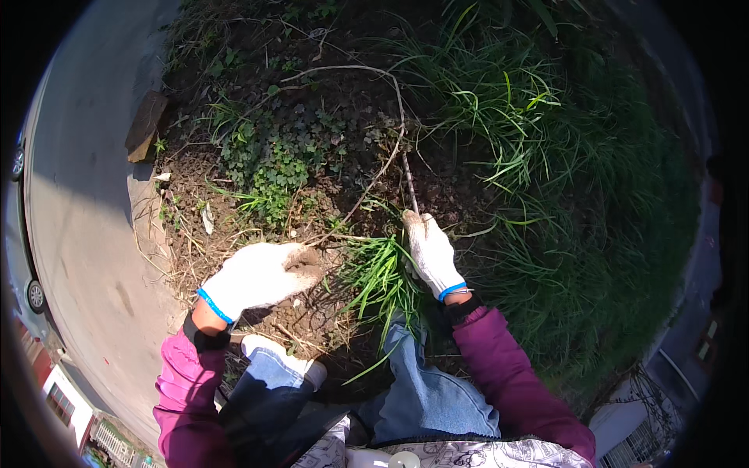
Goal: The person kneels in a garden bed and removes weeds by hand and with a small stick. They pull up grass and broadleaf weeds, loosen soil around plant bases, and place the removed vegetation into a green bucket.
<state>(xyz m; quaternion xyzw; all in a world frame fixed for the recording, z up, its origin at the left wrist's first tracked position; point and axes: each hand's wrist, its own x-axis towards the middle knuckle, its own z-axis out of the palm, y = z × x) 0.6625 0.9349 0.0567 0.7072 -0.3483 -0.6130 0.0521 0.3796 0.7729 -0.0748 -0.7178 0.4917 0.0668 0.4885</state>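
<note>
My left hand [270, 274], in a white knit glove with soiled fingertips, is at the near end of a long thin stem [404, 111] that arcs up over the soil; the fingers are bunched, and whether they pinch the stem is unclear. My right hand [432, 248], gloved the same way, is closed round the lower end of a thin rod-like tool or stick [409, 181], whose far end reaches the dark soil. A tuft of long green grass-like leaves [380, 275] lies between the hands, against the right one.
Low clover-like weeds [281, 169] grow ahead on the left, dense grass-like plants [556, 146] on the right. A block of wood or stone [146, 126] sits at the bed's edge by the paved road [93, 175]. My jeans-clad knees are close below the hands. A car stands at far left.
</note>
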